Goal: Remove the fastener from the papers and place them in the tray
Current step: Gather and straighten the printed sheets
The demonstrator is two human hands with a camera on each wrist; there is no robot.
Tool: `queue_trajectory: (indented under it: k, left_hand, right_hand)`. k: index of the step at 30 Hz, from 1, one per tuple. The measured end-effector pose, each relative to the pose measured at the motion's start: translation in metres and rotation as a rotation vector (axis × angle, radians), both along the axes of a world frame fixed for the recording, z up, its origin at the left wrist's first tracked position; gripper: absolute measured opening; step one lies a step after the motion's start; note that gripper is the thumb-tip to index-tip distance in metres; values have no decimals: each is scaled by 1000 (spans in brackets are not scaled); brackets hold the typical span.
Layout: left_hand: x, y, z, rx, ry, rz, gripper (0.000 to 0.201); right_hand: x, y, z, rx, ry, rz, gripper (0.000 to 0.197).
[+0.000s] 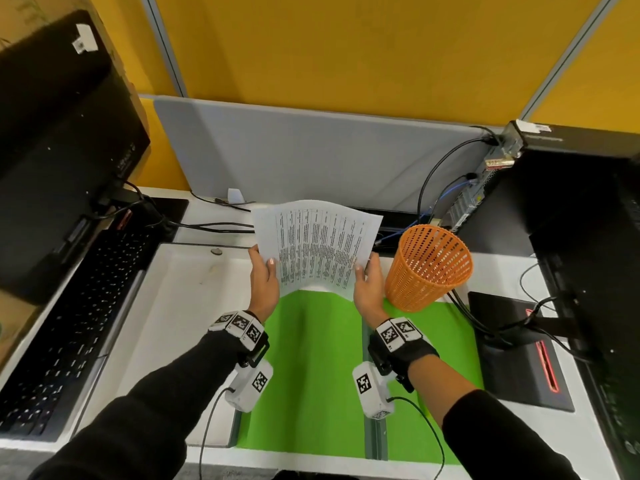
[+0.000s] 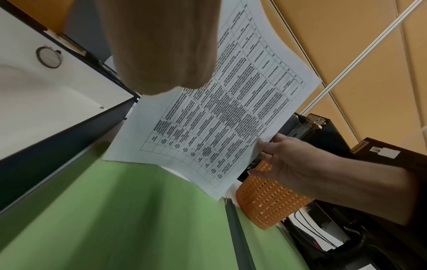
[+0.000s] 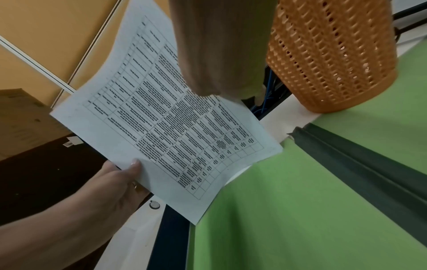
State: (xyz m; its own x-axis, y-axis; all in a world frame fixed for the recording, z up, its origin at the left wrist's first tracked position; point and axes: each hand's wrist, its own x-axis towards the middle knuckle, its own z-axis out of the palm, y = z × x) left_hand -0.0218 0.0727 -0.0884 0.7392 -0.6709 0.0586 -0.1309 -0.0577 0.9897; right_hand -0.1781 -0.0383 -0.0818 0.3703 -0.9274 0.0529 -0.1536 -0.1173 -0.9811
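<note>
A few printed papers [image 1: 317, 244] with a table of text hang in the air over the far edge of the green mat [image 1: 318, 375]. My left hand [image 1: 263, 275] pinches their left edge, thumb on top. My right hand [image 1: 369, 282] pinches the right edge the same way. The sheets bow upward between the two hands. The left wrist view shows the papers [image 2: 219, 118] and the right hand [image 2: 300, 164] on their corner. In the right wrist view the left hand [image 3: 110, 182] grips the papers [image 3: 161, 118]. No fastener shows in any view. The white tray [image 1: 180, 306] lies just left of the hands.
An orange mesh basket [image 1: 429, 268] stands close to the right of my right hand. A black keyboard [image 1: 69, 323] and a monitor [image 1: 52, 150] are on the left. A black computer [image 1: 571, 202] with cables and a monitor stand [image 1: 519, 351] fill the right side.
</note>
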Motion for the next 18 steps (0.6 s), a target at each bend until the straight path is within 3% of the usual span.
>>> queue_trajectory:
  k: [4,7,12,18]
  left_hand:
    - [6,-3,6,-25,-37,21,22]
    - [6,-2,-1,-27,-11,-29,20]
    - [1,0,-7,7,8,-70,12]
    - [3,-6,3,-57,50,-66,21]
  right_hand:
    - [0,-3,7,-31,-30,-8,20]
    - [-1,-2,3,3,-84,37,26]
    - [-1,-2,-3,14,-28,50,33]
    - [6,-7,2,1,-34,61,28]
